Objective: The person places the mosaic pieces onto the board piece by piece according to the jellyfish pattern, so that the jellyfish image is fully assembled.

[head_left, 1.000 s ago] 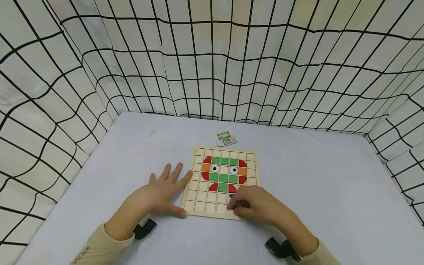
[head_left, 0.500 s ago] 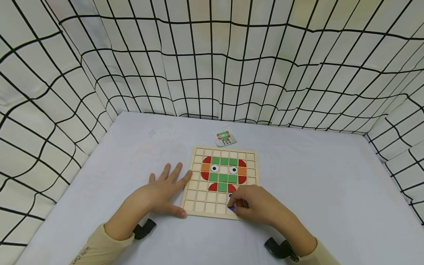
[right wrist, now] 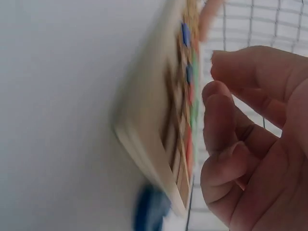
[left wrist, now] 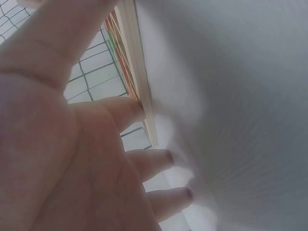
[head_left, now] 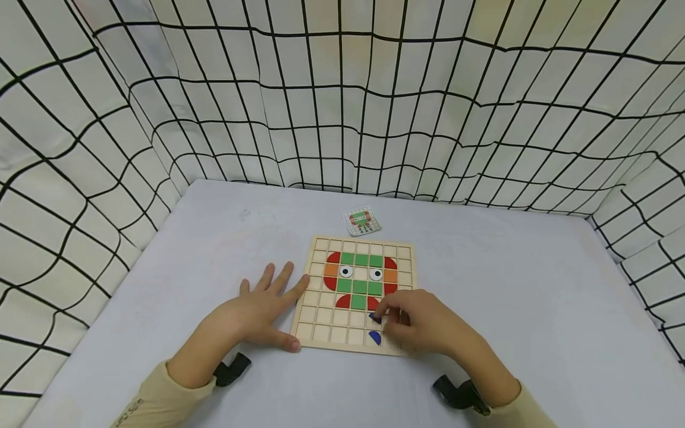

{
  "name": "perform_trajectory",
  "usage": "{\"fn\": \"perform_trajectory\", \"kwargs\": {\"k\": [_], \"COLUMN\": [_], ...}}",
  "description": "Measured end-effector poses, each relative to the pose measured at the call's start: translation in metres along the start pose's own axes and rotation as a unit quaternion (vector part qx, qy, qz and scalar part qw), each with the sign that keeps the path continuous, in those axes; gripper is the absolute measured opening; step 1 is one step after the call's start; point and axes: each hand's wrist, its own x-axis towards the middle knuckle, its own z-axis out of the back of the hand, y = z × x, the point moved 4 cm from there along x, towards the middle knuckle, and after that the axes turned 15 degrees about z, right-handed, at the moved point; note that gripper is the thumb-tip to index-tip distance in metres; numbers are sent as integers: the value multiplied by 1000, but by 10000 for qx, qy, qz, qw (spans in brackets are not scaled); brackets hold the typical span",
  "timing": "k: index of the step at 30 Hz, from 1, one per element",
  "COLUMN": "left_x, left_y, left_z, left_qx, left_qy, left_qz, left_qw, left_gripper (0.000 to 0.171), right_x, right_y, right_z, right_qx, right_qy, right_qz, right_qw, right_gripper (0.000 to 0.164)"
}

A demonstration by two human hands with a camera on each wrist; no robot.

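A wooden grid board (head_left: pixel 319 333) lies on the table with red, green and orange flat pieces and two eye pieces (head_left: pixel 346 271) (head_left: pixel 376 274) forming a face. Two small blue pieces with curved edges sit in its lower cells: a lower one (head_left: pixel 375 337) and an upper one (head_left: pixel 375 318), the latter partly behind my right fingers. My right hand (head_left: pixel 425 321) hovers over the board's lower right, fingers loosely bent, nothing between them in the right wrist view. My left hand (head_left: pixel 262 312) lies spread on the table, index finger and thumb touching the board's left edge.
Behind the board lies a small picture card (head_left: pixel 361 220) bearing a similar face. In the right wrist view, a blurred blue thing (right wrist: pixel 150 207) is beside the board's edge. White cloth with black netting (head_left: pixel 342 107) surrounds the table at the back and sides.
My right hand has let go of the lower blue piece, which stays on the board, and has moved slightly up and to the right. The left hand has stayed put.
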Motion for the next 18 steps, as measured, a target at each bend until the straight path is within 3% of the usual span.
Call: {"fn": "perform_trajectory", "kwargs": {"k": [9,18], "left_x": [2,1], "left_y": [2,1], "left_z": [-1,0], "left_qx": [35,33], "left_qy": [-3,13], "left_qz": [30,36], "left_qw": [10000,10000], "left_gripper": [120,120], "right_x": [-17,-29], "right_y": [-23,-36], "right_z": [36,48], "right_qx": [239,373], "right_qy": [-598,-736], "right_qz": [-87,-484], "right_qw": [9979,9954], "right_gripper": [12,13]}}
